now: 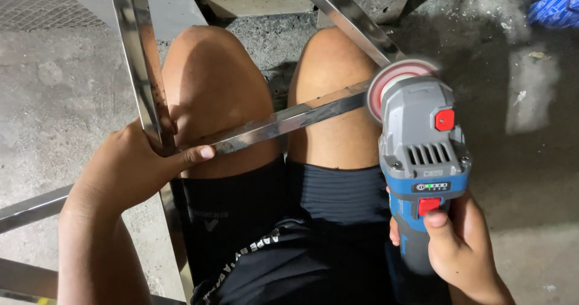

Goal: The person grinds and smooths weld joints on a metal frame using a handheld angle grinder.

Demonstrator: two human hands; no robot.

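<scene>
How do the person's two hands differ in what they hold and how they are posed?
The left hand wraps around a shiny metal frame bar, thumb stretched along the crossing bar; the right hand grips the handle of a blue and grey angle grinder, thumb on its red switch. The left lies beside the knee, the right lower, by the thigh. Both are bare.
</scene>
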